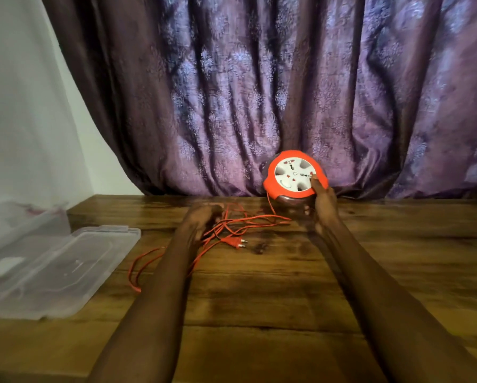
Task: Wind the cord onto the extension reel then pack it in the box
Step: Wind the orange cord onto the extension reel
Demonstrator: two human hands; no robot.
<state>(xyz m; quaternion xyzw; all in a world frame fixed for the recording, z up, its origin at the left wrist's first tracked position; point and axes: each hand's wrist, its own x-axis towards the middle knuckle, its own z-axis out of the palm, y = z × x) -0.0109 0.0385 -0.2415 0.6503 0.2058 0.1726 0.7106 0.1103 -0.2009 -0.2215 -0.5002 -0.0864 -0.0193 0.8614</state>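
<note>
Reel: the round orange reel (295, 174) with a white face stands tipped up on its edge at the far side of the table (259, 299), right against the purple curtain (259, 78).
Right hand: the right hand (324, 207) holds the reel by its right lower edge. The thumb lies on the white face and the other fingers curl round behind it.
Cord: the thin orange cord (232, 225) comes down from the reel's bottom left edge and lies in a loose, messy heap on the table. One long loop runs out to the left and toward the near side.
Plug: the orange plug (233, 242) with two metal pins lies flat on the table, just near the heap.
Left hand: the left hand (201, 217) is down on the cord heap. It is blurry, so I cannot tell if it has hold of the cord.
Box: a see-through plastic box (24, 225) sits at the left edge of the table.
Lid: the clear lid (66, 269) lies flat beside the box.
</note>
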